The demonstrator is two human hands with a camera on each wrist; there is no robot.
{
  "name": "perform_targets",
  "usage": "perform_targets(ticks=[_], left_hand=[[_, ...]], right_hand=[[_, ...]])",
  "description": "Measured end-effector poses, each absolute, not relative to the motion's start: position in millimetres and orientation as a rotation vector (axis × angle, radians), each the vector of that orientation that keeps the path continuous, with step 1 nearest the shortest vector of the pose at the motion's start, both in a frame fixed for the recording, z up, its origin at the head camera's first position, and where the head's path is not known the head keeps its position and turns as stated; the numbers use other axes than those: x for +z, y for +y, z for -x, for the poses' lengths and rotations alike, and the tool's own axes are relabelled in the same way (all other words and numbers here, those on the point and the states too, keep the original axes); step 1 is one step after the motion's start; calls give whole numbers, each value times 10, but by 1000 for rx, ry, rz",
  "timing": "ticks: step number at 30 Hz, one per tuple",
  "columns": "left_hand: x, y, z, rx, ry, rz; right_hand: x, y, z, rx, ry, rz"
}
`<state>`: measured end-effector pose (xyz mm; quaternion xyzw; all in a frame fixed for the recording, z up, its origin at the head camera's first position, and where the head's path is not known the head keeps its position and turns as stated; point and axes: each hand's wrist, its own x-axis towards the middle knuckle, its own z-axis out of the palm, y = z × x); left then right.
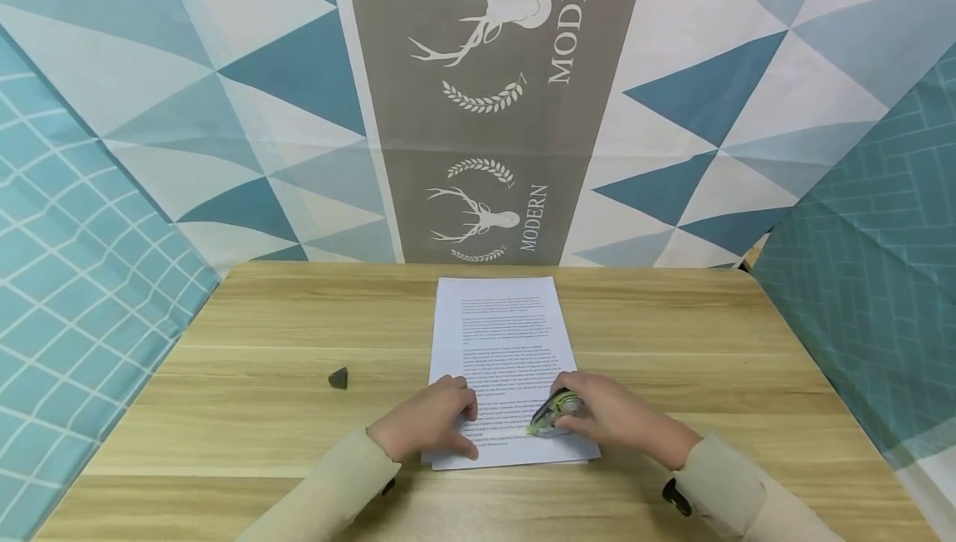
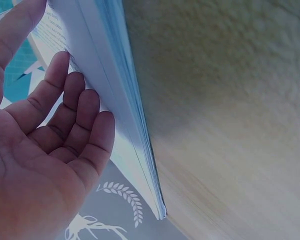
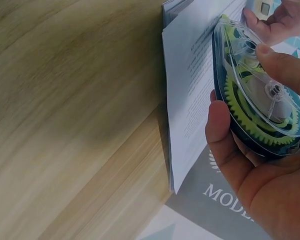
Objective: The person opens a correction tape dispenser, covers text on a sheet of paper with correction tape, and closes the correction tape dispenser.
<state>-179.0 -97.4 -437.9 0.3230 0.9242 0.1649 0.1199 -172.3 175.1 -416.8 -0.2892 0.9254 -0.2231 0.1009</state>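
Observation:
A stack of printed paper point(image 1: 493, 334) lies on the wooden table, its text facing up. My right hand point(image 1: 608, 413) grips a correction tape dispenser point(image 3: 260, 95) with a clear case and green gear wheels inside. In the head view the dispenser's tip meets the top sheet near the last lines of text, at the lower right. My left hand point(image 1: 441, 419) rests on the lower left part of the sheet, fingers loosely bent. In the left wrist view its fingertips point(image 2: 106, 120) touch the paper, and nothing is held in the palm.
A small dark cap-like piece point(image 1: 338, 378) lies on the wooden table point(image 1: 284, 434) left of the paper. Behind the table hangs a patterned cloth point(image 1: 478, 127) with deer heads and triangles. Blue tiled-pattern cloths flank both sides.

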Motion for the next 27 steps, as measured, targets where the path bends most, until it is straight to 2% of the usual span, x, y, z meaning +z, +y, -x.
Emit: perform_targets(ticks=[27], left_hand=[[-4393,-983,1803,469,2708,-954]], right_hand=[[-4225,1900,1732,-758,2728,793]])
